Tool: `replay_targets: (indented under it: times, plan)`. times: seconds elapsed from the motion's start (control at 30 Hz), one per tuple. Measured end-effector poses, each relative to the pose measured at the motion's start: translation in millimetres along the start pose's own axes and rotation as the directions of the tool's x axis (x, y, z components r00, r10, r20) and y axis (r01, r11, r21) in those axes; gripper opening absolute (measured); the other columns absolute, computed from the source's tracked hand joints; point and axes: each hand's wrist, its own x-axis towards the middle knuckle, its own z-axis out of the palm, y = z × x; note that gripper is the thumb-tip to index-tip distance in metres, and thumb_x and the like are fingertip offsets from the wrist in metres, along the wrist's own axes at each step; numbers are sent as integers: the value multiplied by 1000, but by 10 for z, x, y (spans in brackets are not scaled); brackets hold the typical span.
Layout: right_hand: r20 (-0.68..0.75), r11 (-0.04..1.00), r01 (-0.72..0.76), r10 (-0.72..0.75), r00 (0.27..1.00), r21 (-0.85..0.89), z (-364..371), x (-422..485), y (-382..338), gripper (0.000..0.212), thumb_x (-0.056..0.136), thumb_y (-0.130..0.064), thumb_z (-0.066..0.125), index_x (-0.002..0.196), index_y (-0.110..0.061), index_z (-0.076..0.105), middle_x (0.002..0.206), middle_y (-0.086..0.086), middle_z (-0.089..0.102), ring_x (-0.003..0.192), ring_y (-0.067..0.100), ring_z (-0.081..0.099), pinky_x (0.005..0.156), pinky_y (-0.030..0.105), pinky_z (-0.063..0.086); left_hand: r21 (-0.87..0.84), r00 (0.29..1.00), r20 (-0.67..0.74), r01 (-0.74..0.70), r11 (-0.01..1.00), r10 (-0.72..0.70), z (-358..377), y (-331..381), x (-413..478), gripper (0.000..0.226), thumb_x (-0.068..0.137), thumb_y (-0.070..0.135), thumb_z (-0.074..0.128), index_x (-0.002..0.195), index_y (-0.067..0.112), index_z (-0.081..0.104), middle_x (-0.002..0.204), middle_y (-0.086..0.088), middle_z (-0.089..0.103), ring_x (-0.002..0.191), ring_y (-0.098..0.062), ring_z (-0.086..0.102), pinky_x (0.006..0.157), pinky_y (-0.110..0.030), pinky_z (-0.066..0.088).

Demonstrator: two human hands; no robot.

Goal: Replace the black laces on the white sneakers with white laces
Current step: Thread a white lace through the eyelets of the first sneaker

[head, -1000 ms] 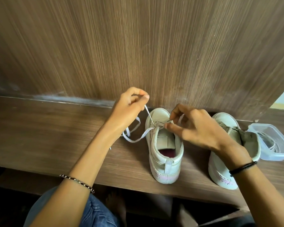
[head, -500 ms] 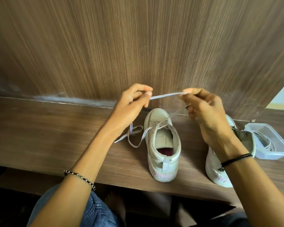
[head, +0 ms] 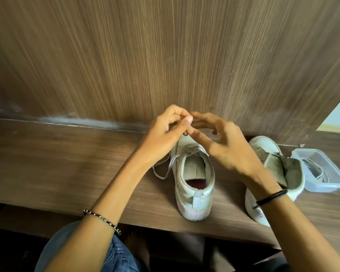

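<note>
A white sneaker (head: 194, 185) stands heel toward me on the wooden shelf (head: 67, 163), with a white lace (head: 170, 165) threaded at its top eyelets and looping off to its left. My left hand (head: 161, 138) and my right hand (head: 222, 142) meet just above the sneaker's toe. The left thumb and fingers pinch the lace there. My right fingers are spread and touch the left fingertips; whether they hold the lace is hidden. A second white sneaker (head: 271, 167) stands to the right, tongue pulled out, partly behind my right wrist.
A clear plastic box (head: 322, 169) with a lace coiled inside sits at the far right of the shelf. A wood-grain wall panel (head: 165, 55) rises directly behind the shoes. My knee in blue jeans (head: 114, 256) is below the shelf's front edge.
Both hands pulled the lace up and stretched it taut between them, then came together. My right hand moved left to meet the left hand above the toe.
</note>
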Motion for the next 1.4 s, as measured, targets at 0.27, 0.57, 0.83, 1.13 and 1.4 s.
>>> replay_targets:
  times: [0.27, 0.57, 0.83, 1.13, 1.4]
  plan:
    - [-201, 981, -72, 35, 979, -178, -34, 41, 121, 17, 101, -31, 65, 100, -20, 77, 83, -15, 73, 73, -17, 54, 68, 2, 36, -339, 985, 56, 173, 925, -164, -208, 40, -25, 20, 94, 30, 65, 105, 16, 75, 86, 4, 71, 64, -10, 53, 73, -27, 46]
    - [-90, 982, -119, 107, 990, -144, 23, 34, 197, 14, 101, -31, 66, 103, -22, 77, 91, -14, 75, 86, -10, 63, 74, 2, 41, -317, 978, 207, 87, 944, -20, -128, 120, -55, 35, 98, 0, 58, 127, 17, 67, 121, 0, 75, 119, -15, 67, 107, -32, 48]
    - [-187, 963, -174, 136, 973, -204, -77, -49, 178, 16, 95, -37, 70, 93, -21, 71, 85, -7, 68, 71, 0, 61, 63, 5, 41, -67, 998, -62, 12, 998, -16, 2, -71, 9, 15, 95, 26, 71, 98, 14, 79, 105, -6, 71, 92, -13, 67, 83, -22, 52]
    - [135, 951, -307, 310, 941, -44, -217, -288, 114, 17, 83, -37, 84, 95, -27, 79, 87, -9, 79, 84, 8, 75, 88, 42, 60, -28, 987, 122, 111, 993, -106, 56, -64, -127, 11, 100, 23, 63, 97, 16, 71, 84, 2, 72, 75, -4, 63, 67, -17, 50]
    - [179, 870, -426, 391, 903, 249, -280, -288, 81, 6, 86, -10, 79, 82, -11, 83, 86, 10, 80, 90, 25, 77, 91, 38, 61, 301, 974, 224, -35, 953, -35, 81, -14, -213, 11, 97, 22, 68, 98, 17, 78, 80, 25, 58, 77, 21, 54, 68, -1, 36]
